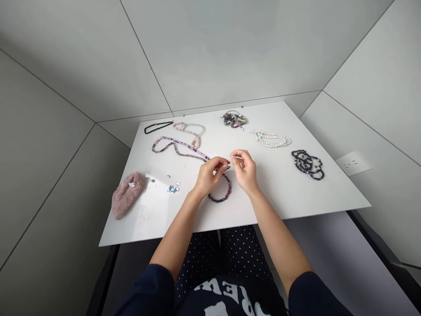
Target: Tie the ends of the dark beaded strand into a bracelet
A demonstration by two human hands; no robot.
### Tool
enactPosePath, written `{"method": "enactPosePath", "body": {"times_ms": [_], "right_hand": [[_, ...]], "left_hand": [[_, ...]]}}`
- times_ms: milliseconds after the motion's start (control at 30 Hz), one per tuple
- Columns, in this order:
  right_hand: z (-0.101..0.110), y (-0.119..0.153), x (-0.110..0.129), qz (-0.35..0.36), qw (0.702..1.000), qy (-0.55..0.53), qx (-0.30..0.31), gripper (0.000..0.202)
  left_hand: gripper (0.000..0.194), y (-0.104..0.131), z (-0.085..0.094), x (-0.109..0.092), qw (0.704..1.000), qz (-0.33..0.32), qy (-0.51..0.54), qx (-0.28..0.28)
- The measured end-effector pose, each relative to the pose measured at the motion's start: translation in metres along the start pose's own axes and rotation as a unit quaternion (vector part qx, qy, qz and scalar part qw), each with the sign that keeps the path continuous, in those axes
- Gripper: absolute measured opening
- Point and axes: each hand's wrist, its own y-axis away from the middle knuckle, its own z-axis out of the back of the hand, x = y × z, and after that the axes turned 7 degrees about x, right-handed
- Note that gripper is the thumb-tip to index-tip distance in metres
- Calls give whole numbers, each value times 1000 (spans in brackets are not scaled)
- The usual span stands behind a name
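A dark beaded strand with a red bead hangs in a loop from my left hand, whose fingers are closed on its upper end. Close by on the right, my right hand has thumb and forefinger pinched together; whatever lies between them is too small to make out. The two hands' fingertips are nearly touching. Just beyond my left hand, a purple and grey beaded strand lies on the white table, its near end reaching the fingers.
Pink and clear beads, a black strand, a mixed bead pile, pale strands and black bracelets lie around. At left are a fuzzy pink item and small blue pieces. Walls flank the table.
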Motion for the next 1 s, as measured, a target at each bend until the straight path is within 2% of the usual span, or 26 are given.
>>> {"method": "enactPosePath", "body": {"times_ms": [167, 267, 433, 567, 700, 867, 1000], "right_hand": [[-2, 0, 1, -20, 999, -21, 17, 23], [-2, -1, 2, -59, 997, -54, 9, 27], [-4, -1, 2, -110, 990, -90, -20, 32], [-10, 3, 2, -95, 992, -72, 36, 31], [-14, 6, 1, -88, 990, -71, 88, 30], [-12, 6, -1, -80, 992, -64, 75, 26], [-10, 4, 0, -90, 992, -59, 71, 25]], "left_hand": [[19, 0, -1, 3, 999, 22, 21, -22], [25, -2, 0, 6, 994, 38, 79, -60], [40, -6, 2, 10, 959, 86, 237, -133], [43, -7, 2, 9, 931, 120, 314, -142], [41, -7, -1, 7, 933, 108, 301, -163], [38, -6, -3, 3, 955, 58, 223, -189], [40, -6, -4, -1, 958, 55, 202, -197]]}}
